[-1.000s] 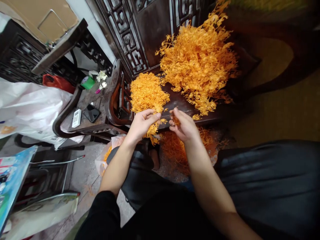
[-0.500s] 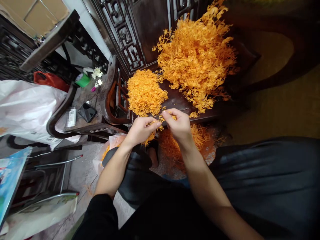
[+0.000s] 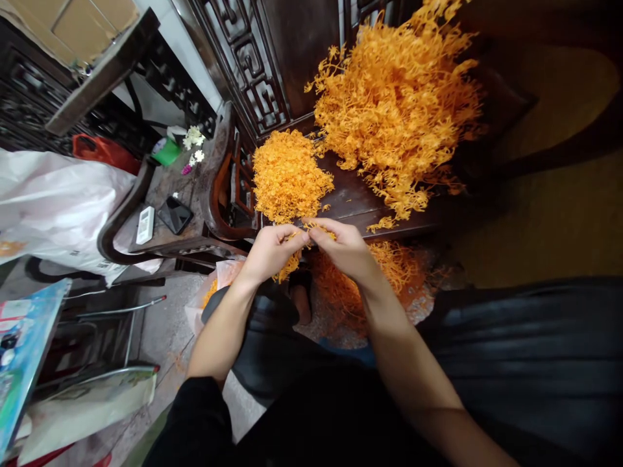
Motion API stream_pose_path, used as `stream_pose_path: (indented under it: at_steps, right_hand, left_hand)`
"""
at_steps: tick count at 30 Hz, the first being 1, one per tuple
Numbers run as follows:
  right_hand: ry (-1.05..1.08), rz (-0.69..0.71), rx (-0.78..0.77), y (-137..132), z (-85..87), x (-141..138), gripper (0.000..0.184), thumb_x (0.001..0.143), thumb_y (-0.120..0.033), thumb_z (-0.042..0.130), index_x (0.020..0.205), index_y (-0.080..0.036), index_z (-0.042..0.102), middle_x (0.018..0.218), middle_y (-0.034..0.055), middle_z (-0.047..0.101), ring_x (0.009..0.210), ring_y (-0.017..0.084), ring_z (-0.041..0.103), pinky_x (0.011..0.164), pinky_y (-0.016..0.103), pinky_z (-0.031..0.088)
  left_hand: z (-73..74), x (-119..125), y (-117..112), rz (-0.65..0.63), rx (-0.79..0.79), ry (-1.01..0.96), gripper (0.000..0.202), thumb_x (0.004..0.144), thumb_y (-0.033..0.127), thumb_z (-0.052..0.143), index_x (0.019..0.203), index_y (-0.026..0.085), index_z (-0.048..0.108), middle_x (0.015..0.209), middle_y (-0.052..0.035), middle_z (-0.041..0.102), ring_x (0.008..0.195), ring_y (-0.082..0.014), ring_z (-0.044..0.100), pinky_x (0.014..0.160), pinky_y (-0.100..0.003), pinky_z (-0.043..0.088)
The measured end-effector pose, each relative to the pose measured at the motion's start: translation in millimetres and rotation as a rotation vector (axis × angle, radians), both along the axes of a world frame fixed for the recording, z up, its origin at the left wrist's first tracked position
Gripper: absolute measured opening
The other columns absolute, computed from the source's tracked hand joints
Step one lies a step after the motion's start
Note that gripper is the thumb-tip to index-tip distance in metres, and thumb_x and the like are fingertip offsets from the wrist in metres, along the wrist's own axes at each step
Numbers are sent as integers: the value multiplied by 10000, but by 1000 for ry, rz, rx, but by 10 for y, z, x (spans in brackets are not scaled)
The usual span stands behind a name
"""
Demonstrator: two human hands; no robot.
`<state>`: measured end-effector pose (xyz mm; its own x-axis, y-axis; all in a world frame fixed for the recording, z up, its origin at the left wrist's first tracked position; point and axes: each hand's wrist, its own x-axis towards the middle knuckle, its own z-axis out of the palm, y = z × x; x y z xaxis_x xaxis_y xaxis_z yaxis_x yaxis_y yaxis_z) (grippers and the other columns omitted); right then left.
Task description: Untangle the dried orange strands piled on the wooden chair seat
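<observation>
My left hand (image 3: 276, 251) and my right hand (image 3: 343, 245) meet fingertip to fingertip at the front edge of the dark wooden bench (image 3: 348, 194). Both are closed in a pinch on thin orange curly sprigs (image 3: 291, 266), part of which hang below the left hand. Just beyond the hands lies a low, dense pile of small orange curly pieces (image 3: 291, 175). To its right rises a larger, looser heap of orange curly sprigs (image 3: 399, 110). The fingers hide much of what they pinch.
Below the bench, orange strands (image 3: 394, 266) lie in a heap near my legs. On the left, a wooden side table (image 3: 160, 185) carries a black phone (image 3: 175, 214), a white remote-like object (image 3: 145, 225), a green roll (image 3: 166, 151) and white flowers (image 3: 193, 137). A white plastic bag (image 3: 53, 201) bulges beyond.
My right hand has come down and left, so its fingertips now meet the left hand's. The whole view has shifted slightly.
</observation>
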<state>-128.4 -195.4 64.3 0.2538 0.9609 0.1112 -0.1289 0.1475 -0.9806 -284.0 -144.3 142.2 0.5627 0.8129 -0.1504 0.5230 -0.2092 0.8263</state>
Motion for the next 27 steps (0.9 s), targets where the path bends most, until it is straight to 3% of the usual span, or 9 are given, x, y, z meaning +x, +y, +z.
stream_pose_path:
  at_steps: [2,5,8,10,14,19,23,25,27]
  right_hand:
    - [18,-234,22,38,-20,70,319,947,-504,672,854,-204,727,762,28,681,725,159,641,661,296,528]
    - [239,-508,18,87,-69,272,371,957,-566,643,833,-216,643,646,-21,578,523,108,542,451,226,408]
    - [288,-385,9,77,-78,340,365,922,-549,698,890,-186,675,871,44,711,556,99,610,407,212,402]
    - [257,-247,10,39,-50,269,326,942,-486,690,1052,-181,720,993,66,737,565,93,616,417,222,423]
    - [135,-105,6,-45,33,118,452,999,-417,635,1422,-256,652,741,-19,635,493,98,485,443,257,412]
    - [-13,-144,73,-120,131,219,368,1058,-490,529,1137,-233,780,723,9,577,602,126,530,556,286,448]
    - [-291,-201,183,-167,241,270,320,1066,-407,523,1126,-215,771,939,67,679,822,181,624,789,358,529]
    - [-420,-174,218,-175,275,217,337,1037,-381,579,1289,-207,717,1036,89,691,898,210,637,871,397,531]
    - [-464,-146,239,-162,275,126,378,1022,-361,597,1350,-189,673,1061,103,690,899,220,640,882,410,530]
  left_hand:
    - [3,-17,-18,2,-1,16,346,898,419,719,679,153,693,629,7,627,605,-101,499,597,-238,365]
    - [-40,-50,-20,52,-88,-33,312,872,417,755,714,150,721,640,-5,661,565,-88,488,549,-226,350]
    - [-102,-55,24,168,-230,-179,280,875,432,758,934,158,762,787,-32,755,491,-60,453,484,-215,347]
    - [-114,-42,67,213,-327,-283,333,857,411,781,1092,178,745,861,-37,773,485,-57,495,472,-203,387]
    - [-15,-12,130,220,-486,-418,382,799,363,842,1128,207,724,916,-31,756,617,-95,668,553,-202,526]
    - [172,34,127,111,-655,-582,544,868,612,715,1120,132,749,1175,-178,749,1060,-292,769,862,-391,656]
    - [102,79,104,172,-536,-612,435,767,383,885,1098,131,756,1110,-126,780,1057,-264,781,961,-380,635]
    - [2,111,88,246,-408,-578,407,710,297,932,1041,142,754,970,-64,789,898,-192,793,879,-321,649]
    - [-85,152,58,281,-308,-529,388,700,339,939,973,145,742,852,-27,774,756,-149,768,767,-281,648]
